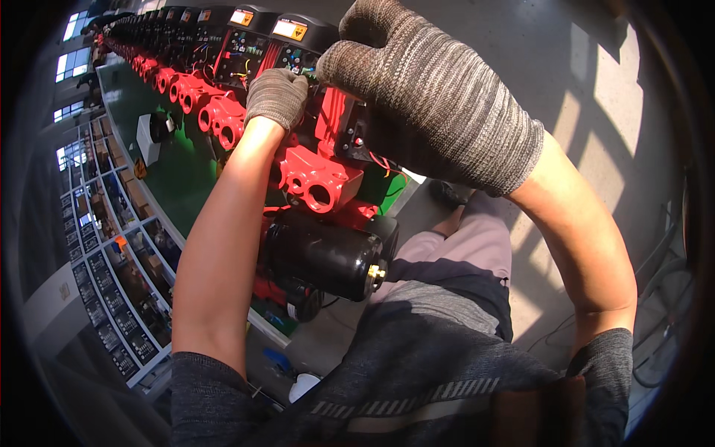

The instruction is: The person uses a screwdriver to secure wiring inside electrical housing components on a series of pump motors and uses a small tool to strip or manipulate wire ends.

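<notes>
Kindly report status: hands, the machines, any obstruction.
Left hand curled at red-and-black machines, grip unclear. Right hand raised beside it. Circuit boards exposed; right hand partly blocks view.

White-and-orange labels (290, 29) mark black covers (320, 34).

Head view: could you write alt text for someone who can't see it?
A person's gloved left hand and right hand are close together at a row of red-and-black machines with exposed circuit boards; any grip is unclear. The machines line a green surface, a black cylinder sits nearer the wearer, and shelves stand at far left.
</notes>
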`<action>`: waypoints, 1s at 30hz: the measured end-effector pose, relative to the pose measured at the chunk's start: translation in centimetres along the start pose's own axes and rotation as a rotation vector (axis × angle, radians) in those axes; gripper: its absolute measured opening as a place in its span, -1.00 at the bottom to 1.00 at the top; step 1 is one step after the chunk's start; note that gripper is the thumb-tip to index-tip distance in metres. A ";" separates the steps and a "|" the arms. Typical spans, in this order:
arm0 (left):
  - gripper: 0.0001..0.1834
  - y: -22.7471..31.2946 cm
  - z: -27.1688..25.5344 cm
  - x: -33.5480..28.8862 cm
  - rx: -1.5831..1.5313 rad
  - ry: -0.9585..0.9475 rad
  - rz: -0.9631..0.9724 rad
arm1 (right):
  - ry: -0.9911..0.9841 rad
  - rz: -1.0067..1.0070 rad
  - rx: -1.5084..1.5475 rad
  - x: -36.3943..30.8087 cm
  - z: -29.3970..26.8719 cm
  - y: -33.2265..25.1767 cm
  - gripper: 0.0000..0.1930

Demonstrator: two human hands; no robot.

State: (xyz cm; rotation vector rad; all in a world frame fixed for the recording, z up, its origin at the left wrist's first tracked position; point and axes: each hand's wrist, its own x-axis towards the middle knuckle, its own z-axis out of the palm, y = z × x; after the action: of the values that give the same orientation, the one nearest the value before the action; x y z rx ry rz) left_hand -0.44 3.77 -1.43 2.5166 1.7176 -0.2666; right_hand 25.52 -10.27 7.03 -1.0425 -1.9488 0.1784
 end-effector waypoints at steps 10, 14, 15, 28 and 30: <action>-0.64 0.2 -0.1 0.0 -0.009 0.031 0.053 | -0.054 -0.002 -0.115 0.0 -0.2 -1.0 -0.74; -0.66 0.8 -0.7 -0.3 -0.156 -0.099 0.004 | -0.077 -0.020 -0.130 0.2 -0.4 -0.8 -0.77; -0.66 0.8 -0.8 -0.4 -0.183 -0.084 -0.018 | -0.088 -0.027 -0.134 0.4 -0.6 -0.9 -0.77; -0.69 2.1 -1.8 -0.5 -0.199 -0.091 -0.120 | -0.138 0.036 0.003 -0.6 -0.9 -0.1 -0.74; -0.71 1.7 -1.6 -0.8 -0.163 -0.070 -0.092 | -0.131 0.083 0.010 -0.8 -0.6 -0.3 -0.72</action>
State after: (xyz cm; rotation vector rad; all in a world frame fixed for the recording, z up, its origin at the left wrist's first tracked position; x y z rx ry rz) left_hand 1.04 2.67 0.23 2.2918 1.7539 -0.2084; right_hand 26.04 -11.20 6.99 -1.1306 -2.0202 0.3093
